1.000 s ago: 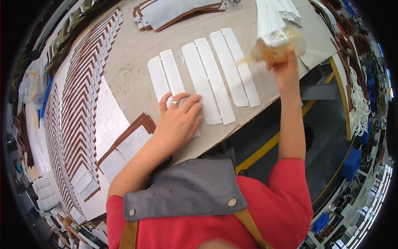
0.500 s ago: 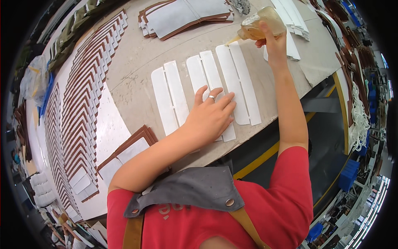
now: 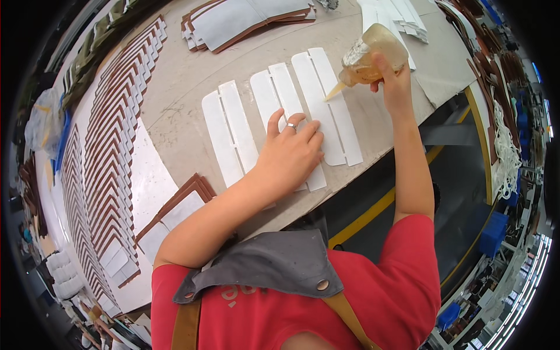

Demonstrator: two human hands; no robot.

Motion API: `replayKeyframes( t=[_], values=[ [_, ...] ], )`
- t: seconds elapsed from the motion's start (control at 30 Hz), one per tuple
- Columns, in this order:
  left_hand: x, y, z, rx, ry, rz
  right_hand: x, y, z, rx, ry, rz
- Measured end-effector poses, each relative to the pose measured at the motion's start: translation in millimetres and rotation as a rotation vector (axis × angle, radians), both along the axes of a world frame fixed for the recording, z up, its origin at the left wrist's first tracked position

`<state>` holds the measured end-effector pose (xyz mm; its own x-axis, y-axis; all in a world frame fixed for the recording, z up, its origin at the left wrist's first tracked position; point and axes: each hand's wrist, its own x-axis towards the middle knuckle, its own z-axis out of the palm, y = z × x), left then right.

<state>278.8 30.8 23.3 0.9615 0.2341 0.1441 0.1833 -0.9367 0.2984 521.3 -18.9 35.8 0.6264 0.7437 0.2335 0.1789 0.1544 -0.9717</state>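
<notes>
Several long white strips (image 3: 230, 131) lie side by side in pairs on the grey worktable (image 3: 175, 87). My left hand (image 3: 290, 154), with a ring on one finger, lies flat with fingers spread on the middle pair of strips (image 3: 279, 92). My right hand (image 3: 392, 73) grips a soft amber glue bottle (image 3: 368, 52), tilted with its pointed nozzle down-left over the rightmost strips (image 3: 326, 105). The nozzle tip is just above or touching the strip surface; I cannot tell which.
Rows of brown-edged panels (image 3: 111, 134) fan out along the table's left side. A stack of grey, brown-trimmed pieces (image 3: 245, 20) lies at the far edge, white sheets (image 3: 396, 17) at the far right. More brown-edged pieces (image 3: 175, 210) sit near my left elbow. Beyond the table's near edge is a dark floor with a yellow line (image 3: 373, 210).
My left hand slid right from the left strips onto the middle pair. My right hand brought the glue bottle left and tipped its nozzle down over the rightmost strips.
</notes>
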Motion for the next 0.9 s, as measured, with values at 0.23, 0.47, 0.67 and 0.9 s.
replayKeyframes(
  t=[0.23,0.47,0.67,0.9],
  values=[
    [1.4,-0.7,2.3,0.009,0.001,0.001,-12.5,-45.2,-5.1,-0.058,0.050,0.017],
    [1.5,-0.1,3.5,0.006,0.000,0.003,-26.6,-77.3,-7.4,-0.057,0.202,0.042],
    [1.6,0.4,1.1,0.015,-0.008,0.003,-15.0,-22.3,12.8,0.245,0.116,-0.080],
    [1.4,-0.1,-2.9,0.011,-0.027,0.008,24.2,40.1,-5.2,0.148,-0.108,-0.029]
  ],
)
